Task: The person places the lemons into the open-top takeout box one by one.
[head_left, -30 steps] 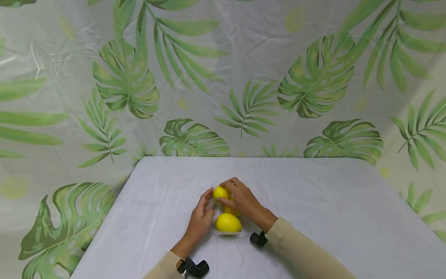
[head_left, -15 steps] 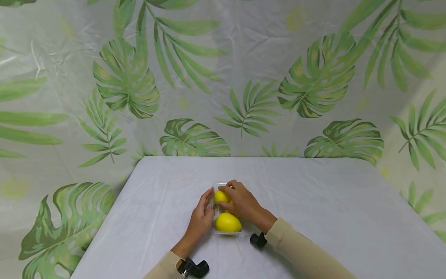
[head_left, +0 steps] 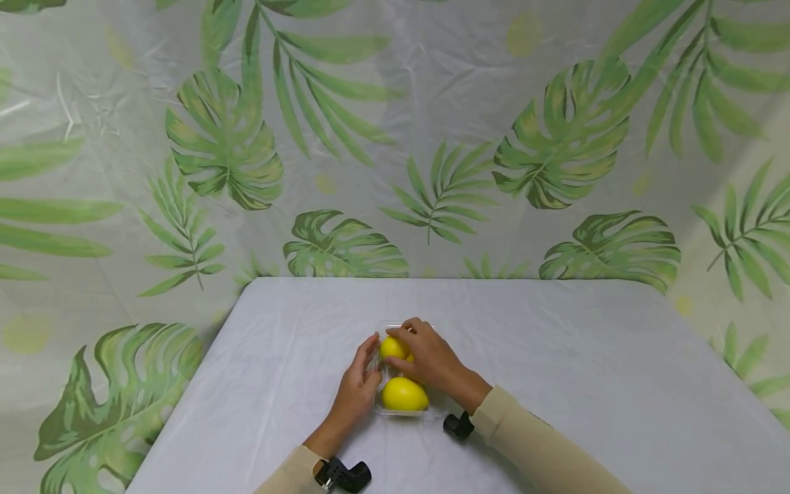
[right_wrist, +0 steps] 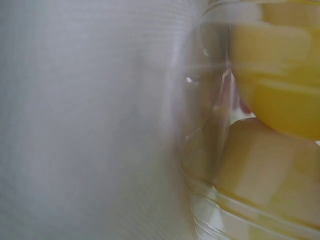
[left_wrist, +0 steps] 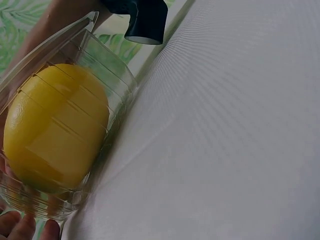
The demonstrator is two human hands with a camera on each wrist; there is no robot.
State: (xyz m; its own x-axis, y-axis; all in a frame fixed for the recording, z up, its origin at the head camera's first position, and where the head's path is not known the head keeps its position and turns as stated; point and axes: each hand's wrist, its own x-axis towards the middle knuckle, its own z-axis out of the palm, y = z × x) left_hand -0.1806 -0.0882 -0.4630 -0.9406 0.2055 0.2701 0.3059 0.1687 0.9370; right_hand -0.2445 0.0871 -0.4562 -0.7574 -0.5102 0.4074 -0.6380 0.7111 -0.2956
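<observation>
A clear plastic container (head_left: 404,413) stands on the white-covered table with yellow lemons in it. The front lemon (head_left: 404,394) lies on its side at the near end; through the ribbed wall, a lemon (left_wrist: 57,127) fills much of the left wrist view. My right hand (head_left: 432,353) reaches in from the right, thumb and fingers pinching the back lemon (head_left: 393,348). Another lemon (head_left: 410,357) is mostly hidden under that hand. Along the container's left side rests my left hand (head_left: 358,377), fingers extended against the wall and thumb by the rim.
White cloth covers the table (head_left: 574,370). Behind it hangs a leaf-patterned sheet (head_left: 432,123). Black wrist cameras sit at the left wrist (head_left: 342,475) and right wrist (head_left: 458,426), both close to the tabletop.
My right hand has shifted slightly toward me and right with the back lemon, now covering most of the lemon beside it. The left hand and the container have stayed put.
</observation>
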